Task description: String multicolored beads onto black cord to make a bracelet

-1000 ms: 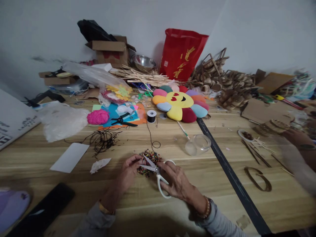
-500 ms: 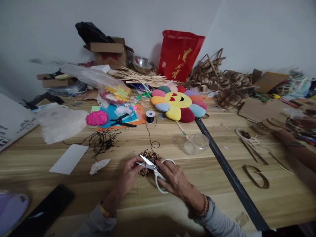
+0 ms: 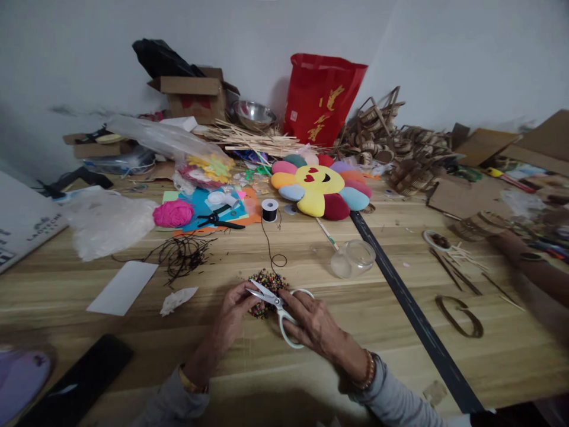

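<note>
My right hand (image 3: pixel 313 320) grips white-handled scissors (image 3: pixel 276 301), with fingers through the loops. Their blades stand slightly apart and point left toward my left hand (image 3: pixel 233 305). That hand is pinched at the blade tips; what its fingers hold is too small to make out. Beneath the blades lies a pile of small multicoloured beads (image 3: pixel 267 279) on the wooden table. Black cord runs from a white spool (image 3: pixel 269 210) down to a loop just behind the beads.
A clear glass jar (image 3: pixel 353 259) stands right of the beads, before a flower cushion (image 3: pixel 322 184). Tangled black cord (image 3: pixel 184 258), white paper (image 3: pixel 122 289) and a black phone-like slab (image 3: pixel 80 379) lie left. At far right, another person's arm (image 3: pixel 533 261) reaches in near woven pieces.
Both hands and the scissors hold nearly the same pose. The view has shifted very slightly, and a cardboard flap now shows at the far right.
</note>
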### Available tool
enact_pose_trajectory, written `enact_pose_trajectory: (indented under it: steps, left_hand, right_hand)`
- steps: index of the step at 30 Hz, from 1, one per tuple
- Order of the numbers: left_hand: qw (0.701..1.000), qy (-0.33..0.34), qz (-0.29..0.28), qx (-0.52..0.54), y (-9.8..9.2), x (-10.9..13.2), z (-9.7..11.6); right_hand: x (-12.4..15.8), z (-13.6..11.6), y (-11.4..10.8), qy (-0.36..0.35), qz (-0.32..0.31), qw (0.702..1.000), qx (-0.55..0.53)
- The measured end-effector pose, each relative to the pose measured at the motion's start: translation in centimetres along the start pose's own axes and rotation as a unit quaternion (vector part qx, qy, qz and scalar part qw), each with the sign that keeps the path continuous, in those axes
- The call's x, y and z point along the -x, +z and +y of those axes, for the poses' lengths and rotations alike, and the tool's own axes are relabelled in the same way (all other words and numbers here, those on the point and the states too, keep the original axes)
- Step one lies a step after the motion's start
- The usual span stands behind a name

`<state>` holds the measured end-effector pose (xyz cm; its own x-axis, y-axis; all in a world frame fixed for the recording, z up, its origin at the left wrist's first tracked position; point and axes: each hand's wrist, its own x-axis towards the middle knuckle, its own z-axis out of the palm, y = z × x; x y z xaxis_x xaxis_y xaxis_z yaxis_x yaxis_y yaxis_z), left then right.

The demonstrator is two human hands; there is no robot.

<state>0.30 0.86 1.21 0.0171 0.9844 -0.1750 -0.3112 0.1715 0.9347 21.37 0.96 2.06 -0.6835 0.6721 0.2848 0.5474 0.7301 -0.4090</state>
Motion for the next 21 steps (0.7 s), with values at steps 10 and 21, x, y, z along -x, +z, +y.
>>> enact_pose_trajectory:
  steps: [10,21]
  left_hand:
    - [0.999,-0.011,-0.003,0.030,-0.2,-0.1,-0.3]
    - [0.982,-0.036,0.059,0.174,-0.4,-0.4,1.3]
  right_hand:
    - [0.3,-0.1,0.7,0.002,-0.001,1.000,-0.026]
    - [-3.8,-0.9,-0.6,-0.014,-0.039,0.999,-0.020]
